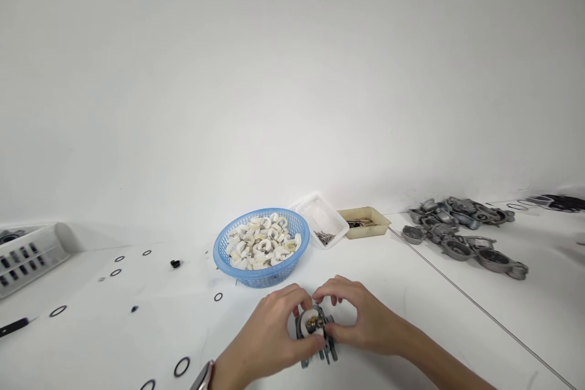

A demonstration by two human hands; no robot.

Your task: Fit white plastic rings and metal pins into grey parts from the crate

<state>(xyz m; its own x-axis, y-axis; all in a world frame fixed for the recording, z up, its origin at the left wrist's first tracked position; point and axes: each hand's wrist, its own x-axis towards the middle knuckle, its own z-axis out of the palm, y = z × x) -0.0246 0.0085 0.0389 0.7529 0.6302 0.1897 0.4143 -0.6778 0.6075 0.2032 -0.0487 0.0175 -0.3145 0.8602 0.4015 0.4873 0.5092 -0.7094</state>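
Fingers of the left hand (286, 332) and right hand (359, 317) close around the metal part (315, 328), just in front of the blue basket (261, 280); fingertips partly hide its sides. Left of that basket, a white crate (31, 259) is cut off.

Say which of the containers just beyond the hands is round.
The blue basket, heaped with white parts; the white tray and beige tray to its right are four-sided.

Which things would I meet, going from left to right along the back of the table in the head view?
White slotted basket, three thin rings, small black part, blue basket of white parts, white tray, beige tray, pile of grey metal parts, dark bundle at the right edge
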